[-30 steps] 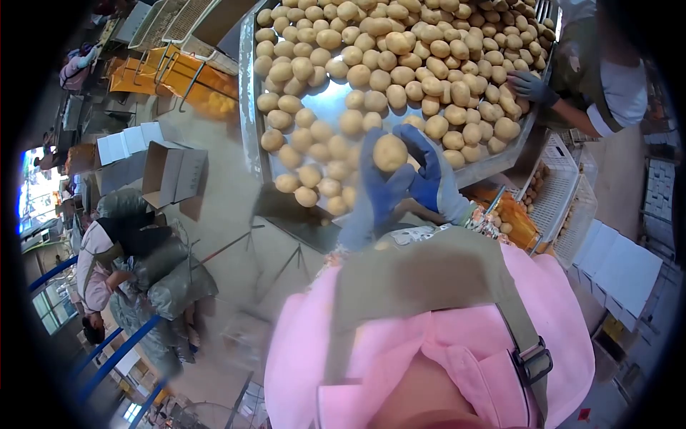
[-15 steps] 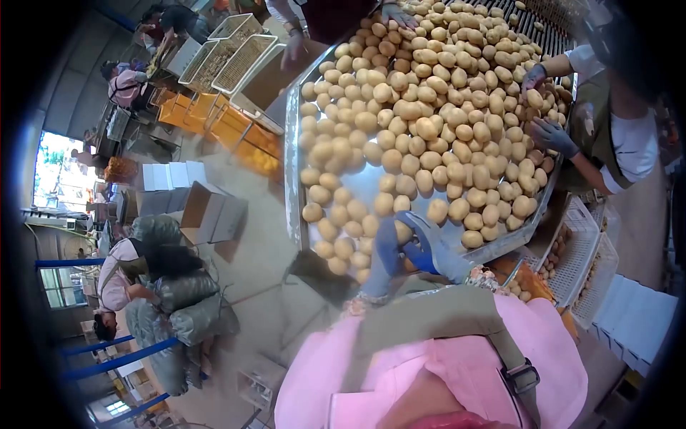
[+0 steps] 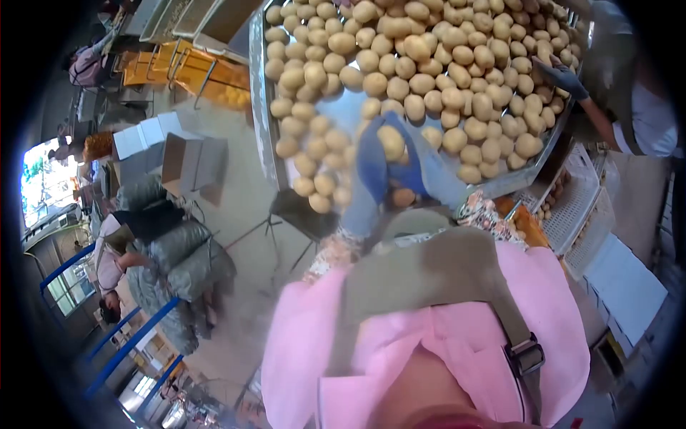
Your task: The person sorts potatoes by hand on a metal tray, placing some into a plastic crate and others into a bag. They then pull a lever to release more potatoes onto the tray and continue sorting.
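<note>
In a blue-grey glove, my left hand (image 3: 368, 175) is at the near edge of a metal table (image 3: 348, 101) spread with potatoes. My right hand (image 3: 426, 166), gloved the same way, comes in beside it. Between them a single potato (image 3: 391, 144) is held, fingers curled about it from both sides. Just under the hands lies another potato (image 3: 404, 196). Loose potatoes (image 3: 316, 146) are at the left of my left hand, and a thick heap of potatoes (image 3: 457, 64) covers the table beyond.
At the right edge a co-worker's gloved hand (image 3: 562, 76) reaches into the heap. White plastic crates (image 3: 582, 204) and a pale box (image 3: 625, 282) stand right of the table. Leftward are an open carton (image 3: 193, 163), a dark stool (image 3: 304, 213) and bulging sacks (image 3: 189, 261).
My view has tilted, so the table sits higher in it. My hands have closed in around the potato and lifted it a little. One of the co-worker's hands is hidden now.
</note>
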### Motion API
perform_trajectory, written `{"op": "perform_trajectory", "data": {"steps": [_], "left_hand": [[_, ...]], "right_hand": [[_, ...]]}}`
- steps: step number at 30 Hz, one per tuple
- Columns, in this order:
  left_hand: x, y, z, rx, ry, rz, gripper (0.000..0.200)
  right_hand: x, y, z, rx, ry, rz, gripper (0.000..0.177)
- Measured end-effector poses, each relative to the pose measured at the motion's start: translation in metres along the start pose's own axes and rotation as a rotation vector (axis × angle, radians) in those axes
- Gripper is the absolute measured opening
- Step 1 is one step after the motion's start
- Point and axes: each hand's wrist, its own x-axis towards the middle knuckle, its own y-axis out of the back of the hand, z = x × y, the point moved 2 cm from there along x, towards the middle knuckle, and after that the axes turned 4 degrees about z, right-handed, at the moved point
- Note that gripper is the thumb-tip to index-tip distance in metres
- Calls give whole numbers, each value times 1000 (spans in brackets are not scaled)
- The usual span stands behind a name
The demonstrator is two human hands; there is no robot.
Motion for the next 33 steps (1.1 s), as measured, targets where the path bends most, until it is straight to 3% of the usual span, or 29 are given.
{"op": "perform_trajectory", "data": {"steps": [1, 6, 7, 9, 10, 13, 15, 17, 18, 23, 24, 26, 28, 29, 31, 33], "left_hand": [[2, 2, 8, 90, -65, -7, 36], [17, 1, 25, 448, -467, -4, 37], [17, 0, 28, 442, -477, -14, 37], [12, -5, 28, 134, -168, -38, 39], [8, -9, 21, -5, -106, 13, 42], [-10, -24, 53, -336, 81, 43, 45], [-13, -23, 51, -372, 196, 2, 45], [-27, -14, -99, -461, 104, -153, 50], [-29, -12, -96, -459, 109, -161, 50], [-21, -5, -28, 394, -89, -262, 48], [-22, -4, -23, 395, -92, -268, 48], [-26, -5, -13, 584, -300, -260, 47], [-24, -6, -9, 557, -383, -213, 41], [-22, -9, -7, 523, -464, -161, 36], [-25, -25, -2, 442, -546, -166, 31], [-29, -34, 6, 236, -319, -246, 28]], "right_hand": [[3, -2, 8, 305, -104, -20, 75], [2, 9, -20, 25, 25, 26, 76], [1, 11, -24, -46, 56, 44, 76], [-6, 7, -21, -197, 99, 111, 78], [-11, 6, -21, -344, 137, 157, 80], [-20, 5, -27, -238, 62, 112, 74], [-28, 2, -8, -184, 129, 193, 73], [-33, 0, -2, -35, 97, 147, 74], [-36, -3, 3, 27, 66, 121, 75], [-51, 0, 3, 52, -45, 87, 75], [-55, 1, 1, 109, -57, 80, 75], [-61, 3, -9, 187, -98, 85, 76], [-66, 6, -8, 253, -133, 47, 78], [-63, -1, 24, 248, 28, 71, 80], [-63, -7, 36, 15, 20, 110, 80], [-74, -1, 6, 182, 94, 168, 80]]}}
